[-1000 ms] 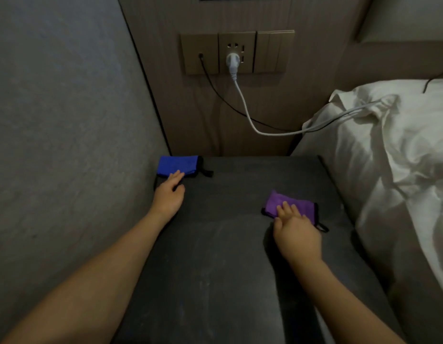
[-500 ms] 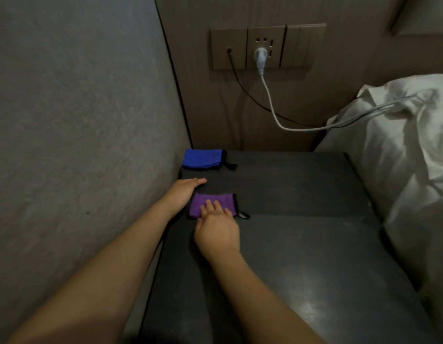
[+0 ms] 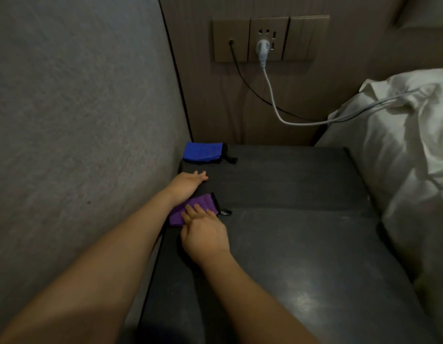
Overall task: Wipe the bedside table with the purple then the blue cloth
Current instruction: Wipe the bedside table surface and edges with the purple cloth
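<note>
Pressing flat with extended fingers, the right hand [image 3: 203, 234] pins the purple cloth [image 3: 194, 211] near the desk's [image 3: 302, 244] left edge, presumably for wiping. The left hand [image 3: 188, 183] is laid open and empty just beside the blue cloth [image 3: 203, 151], kept in the rear corner for later.

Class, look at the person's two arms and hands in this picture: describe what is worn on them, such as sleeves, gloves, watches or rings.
Both forearms are bare; no sleeves show within the frame. The left hand and the right hand wear no gloves. No watch, bracelet or ring is visible on either wrist or on the fingers, though the light is dim.
</note>
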{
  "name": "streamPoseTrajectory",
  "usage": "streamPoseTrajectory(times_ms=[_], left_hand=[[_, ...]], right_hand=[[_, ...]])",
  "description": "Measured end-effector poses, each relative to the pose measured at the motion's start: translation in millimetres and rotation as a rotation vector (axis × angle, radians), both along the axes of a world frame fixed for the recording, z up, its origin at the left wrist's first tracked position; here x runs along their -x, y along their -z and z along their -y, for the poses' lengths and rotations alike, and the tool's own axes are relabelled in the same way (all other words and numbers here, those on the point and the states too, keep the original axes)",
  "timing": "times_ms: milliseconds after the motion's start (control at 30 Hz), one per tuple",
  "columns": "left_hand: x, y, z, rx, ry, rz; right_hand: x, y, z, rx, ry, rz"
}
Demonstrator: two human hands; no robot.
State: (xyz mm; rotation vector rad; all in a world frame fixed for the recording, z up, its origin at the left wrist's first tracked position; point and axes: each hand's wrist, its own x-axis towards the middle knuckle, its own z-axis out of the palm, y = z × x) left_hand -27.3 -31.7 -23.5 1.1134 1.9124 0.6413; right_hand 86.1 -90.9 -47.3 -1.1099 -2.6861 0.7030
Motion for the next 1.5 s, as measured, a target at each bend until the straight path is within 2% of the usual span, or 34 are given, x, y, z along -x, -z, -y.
streamPoseTrajectory(times_ms=[300, 600, 967, 1333, 1500], left_hand=[[-5.4, 6.8, 2.3, -0.039, -0.036, -0.051], [-11.3, 14.6, 7.3, -0.126, 0.024, -0.132], [-13.5, 16.4, 8.3, -0.146, -0.015, -0.139], [-10.5, 20.9, 6.6, -0.158, 0.012, -0.154], [-8.8, 21.7, 7.5, -0.167, -0.001, -0.111]], right_hand=[[-69.8, 1.8, -23.0, 0.048, 0.139, 0.049], [-146.3, 3.9, -39.9, 0.019, 0.339, 0.052], [-233.5, 2.8, -88.4, -0.056, 0.679, 0.097], [-244.2, -6.8, -155.6, -0.094, 0.651, 0.235], [-243.0, -1.2, -145.0, -0.113, 0.719, 0.178]])
